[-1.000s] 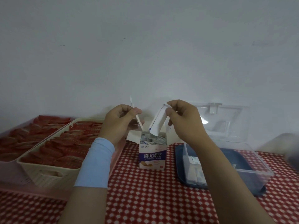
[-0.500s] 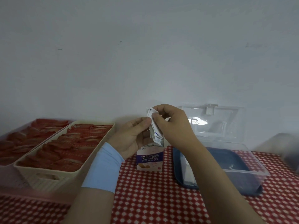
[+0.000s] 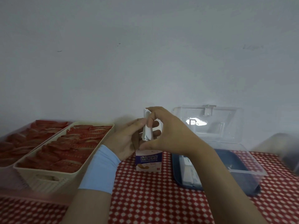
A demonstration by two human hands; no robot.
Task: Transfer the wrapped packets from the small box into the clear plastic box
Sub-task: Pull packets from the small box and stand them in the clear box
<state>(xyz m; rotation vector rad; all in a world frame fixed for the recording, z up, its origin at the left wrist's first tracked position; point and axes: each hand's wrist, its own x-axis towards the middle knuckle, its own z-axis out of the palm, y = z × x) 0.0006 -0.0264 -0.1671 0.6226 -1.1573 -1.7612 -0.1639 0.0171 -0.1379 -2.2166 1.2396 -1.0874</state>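
Observation:
A small white and purple box (image 3: 148, 160) stands upright on the red checked tablecloth, mid-frame. Directly above it my right hand (image 3: 168, 135) pinches a bunch of white wrapped packets (image 3: 146, 126), held upright. My left hand (image 3: 127, 139), with a light blue sleeve at the wrist, is cupped against the packets from the left, fingers touching them. To the right sits the clear plastic box (image 3: 246, 168) with a dark blue base and its lid raised against the wall; some white packets (image 3: 191, 173) lie at its left end.
Two trays filled with red wrapped packets stand at the left: a cream one (image 3: 53, 175) and a pink one (image 3: 9, 159) further left. A blurred grey object (image 3: 286, 151) is at the right edge. A pale wall rises close behind.
One second ago each hand held a separate piece above the open box. Both hands have come together, and the packets are gathered into one bunch between them, over the box.

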